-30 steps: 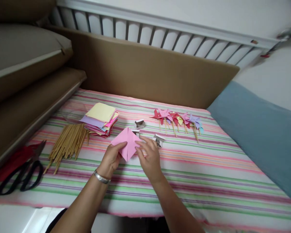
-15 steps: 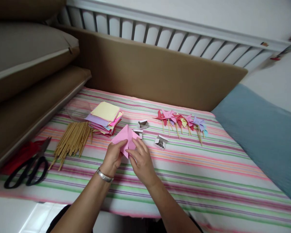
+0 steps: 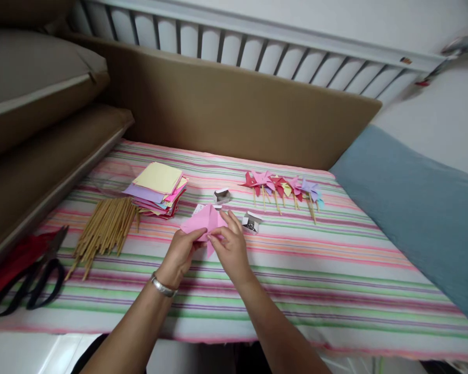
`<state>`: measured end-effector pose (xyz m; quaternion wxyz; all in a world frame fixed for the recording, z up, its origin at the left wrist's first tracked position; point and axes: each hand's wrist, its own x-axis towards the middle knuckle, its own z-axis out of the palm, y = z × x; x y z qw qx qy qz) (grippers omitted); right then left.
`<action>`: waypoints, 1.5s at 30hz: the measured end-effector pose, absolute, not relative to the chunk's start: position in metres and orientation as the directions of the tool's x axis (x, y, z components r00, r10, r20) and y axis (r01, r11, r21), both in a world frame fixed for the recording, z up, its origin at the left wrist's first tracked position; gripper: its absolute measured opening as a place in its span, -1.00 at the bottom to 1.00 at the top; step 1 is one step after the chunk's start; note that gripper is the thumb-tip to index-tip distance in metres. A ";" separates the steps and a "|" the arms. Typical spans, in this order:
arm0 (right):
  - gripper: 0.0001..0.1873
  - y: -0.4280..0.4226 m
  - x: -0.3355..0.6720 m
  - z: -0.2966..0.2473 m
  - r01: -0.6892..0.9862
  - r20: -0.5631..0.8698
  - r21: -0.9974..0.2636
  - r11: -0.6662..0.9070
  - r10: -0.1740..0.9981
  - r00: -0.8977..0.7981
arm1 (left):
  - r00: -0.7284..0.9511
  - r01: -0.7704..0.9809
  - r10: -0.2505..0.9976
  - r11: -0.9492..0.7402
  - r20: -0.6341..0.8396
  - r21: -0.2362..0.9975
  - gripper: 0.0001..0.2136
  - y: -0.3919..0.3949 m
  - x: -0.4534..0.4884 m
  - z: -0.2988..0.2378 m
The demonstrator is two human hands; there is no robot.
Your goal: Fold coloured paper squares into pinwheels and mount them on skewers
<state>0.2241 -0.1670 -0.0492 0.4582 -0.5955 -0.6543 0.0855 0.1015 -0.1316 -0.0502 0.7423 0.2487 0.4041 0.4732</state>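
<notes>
A pink square of paper (image 3: 199,220), creased and partly cut so its flaps stand apart, is held between both hands above the striped cloth. My left hand (image 3: 182,250) grips its left side, thumb on top near the middle. On the right, my right hand (image 3: 231,244) pinches a flap close to the centre with thumb and index finger; the other fingers are raised. Just behind the paper are small white boxes, one (image 3: 222,196) farther back and another (image 3: 251,222) to the right with small metallic bits in it. A third box is mostly hidden by the paper.
Left of my hands lie a stack of coloured paper squares (image 3: 158,179), a bundle of wooden sticks (image 3: 106,228) and black-handled scissors (image 3: 33,283) beside red material (image 3: 17,262). Several finished paper pinwheels (image 3: 281,186) rest at the back right. A brown board (image 3: 234,106) stands behind.
My right hand has shifted its pinch up to a flap near the paper's centre, and the flap is bent inward. The whole view has swung slightly, moving the table items left.
</notes>
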 end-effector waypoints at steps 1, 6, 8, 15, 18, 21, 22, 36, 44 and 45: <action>-0.94 -0.166 0.225 -0.049 0.699 0.494 -0.662 0.270 0.859 0.136 | 0.234 -0.500 0.901 0.433 -0.364 0.750 -0.76 -0.132 0.102 -0.050; -0.94 -0.166 0.226 -0.049 0.702 0.483 -0.666 0.252 0.863 0.149 | 0.249 -0.503 0.896 0.443 -0.367 0.742 -0.75 -0.134 0.103 -0.050; -0.94 -0.166 0.226 -0.049 0.703 0.478 -0.669 0.241 0.864 0.159 | 0.257 -0.507 0.898 0.440 -0.357 0.741 -0.76 -0.134 0.103 -0.051; -0.94 -0.164 0.225 -0.050 0.699 0.459 -0.687 0.201 0.865 0.203 | 0.294 -0.522 0.913 0.402 -0.283 0.753 -0.80 -0.135 0.103 -0.047; -0.95 -0.164 0.224 -0.051 0.690 0.443 -0.700 0.183 0.869 0.220 | 0.277 -0.466 0.922 0.374 -0.269 0.802 -0.74 -0.136 0.105 -0.045; -0.85 -0.163 0.227 -0.049 0.638 0.410 -0.751 0.169 0.877 0.250 | 0.207 -0.404 0.934 0.352 -0.290 0.844 -0.71 -0.134 0.105 -0.047; -0.73 -0.162 0.230 -0.048 0.595 0.374 -0.789 0.152 0.887 0.270 | 0.189 -0.383 0.935 0.350 -0.299 0.855 -0.71 -0.134 0.104 -0.049; -0.26 -0.158 0.252 -0.037 0.058 -0.168 -0.983 -0.174 0.981 0.094 | 0.330 -0.193 0.863 0.459 -0.384 0.867 -0.70 -0.134 0.104 -0.051; -0.29 -0.153 0.243 -0.047 -0.193 -0.145 -0.976 -0.098 0.957 0.250 | 0.424 -0.409 0.844 0.503 -0.330 0.762 -0.81 -0.138 0.108 -0.054; -0.29 -0.153 0.240 -0.047 -0.203 -0.144 -0.975 -0.091 0.954 0.264 | 0.410 -0.419 0.850 0.497 -0.330 0.760 -0.80 -0.138 0.109 -0.054</action>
